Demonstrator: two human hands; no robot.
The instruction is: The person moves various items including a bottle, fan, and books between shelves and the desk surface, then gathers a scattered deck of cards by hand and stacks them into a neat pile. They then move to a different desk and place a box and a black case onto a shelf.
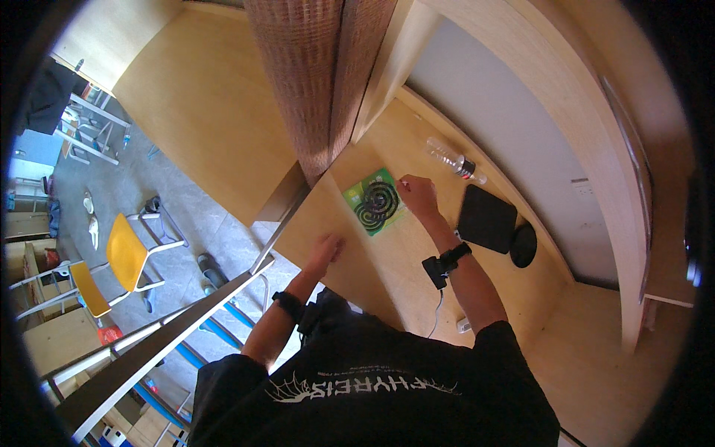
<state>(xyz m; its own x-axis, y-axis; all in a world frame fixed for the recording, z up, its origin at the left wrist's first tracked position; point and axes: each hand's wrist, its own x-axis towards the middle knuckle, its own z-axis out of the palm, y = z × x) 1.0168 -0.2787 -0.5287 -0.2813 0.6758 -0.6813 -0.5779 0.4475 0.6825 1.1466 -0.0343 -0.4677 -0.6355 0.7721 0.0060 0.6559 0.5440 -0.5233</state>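
Observation:
A green mosquito coil box (374,202) lies on the light wooden desk (357,282), with dark spiral coils showing on its upper face. Whether the coils are printed or lie on top, I cannot tell. Curled into a fist, my right hand (419,195) is at the box's right edge. A small pale spot shows at its fingertips, too small to make out. My left hand (328,250), fingers curled in and partly hidden from view, is over the desk near its left edge, apart from the box. Nothing shows in it.
Behind my right hand lie a clear plastic bottle (455,162), a black square pad (487,218) and a black oval object (523,246). A woven curtain (313,78) hangs beyond the box. Left of the desk run a metal rail (167,341) and, below, a yellow chair (125,251).

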